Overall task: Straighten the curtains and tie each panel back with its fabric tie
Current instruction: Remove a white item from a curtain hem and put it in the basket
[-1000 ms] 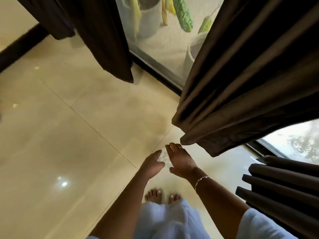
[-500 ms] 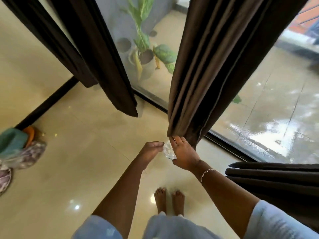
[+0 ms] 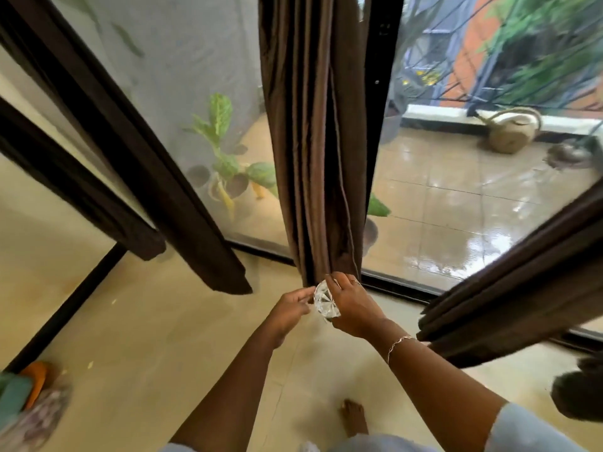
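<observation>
A dark brown curtain panel (image 3: 319, 141) hangs gathered in front of the glass door, its hem just above my hands. My right hand (image 3: 354, 308) holds a clear faceted crystal-like piece (image 3: 324, 300) against its palm, close under the panel's hem. My left hand (image 3: 290, 309) pinches the left edge of the same clear piece with its fingertips. Two more brown panels hang at the left (image 3: 137, 177) and one at the right (image 3: 522, 282). No fabric tie is plainly visible.
Behind the glass lies a wet tiled balcony with potted plants (image 3: 228, 171) and a woven basket (image 3: 512, 132). The black door track (image 3: 404, 288) crosses the shiny floor. A pile of cloth (image 3: 26, 409) lies at the lower left. My bare foot (image 3: 354, 419) stands below.
My view has tilted up from the floor to the window. Both hands have risen with the clear piece to the hem of the middle panel, which now hangs straight and gathered.
</observation>
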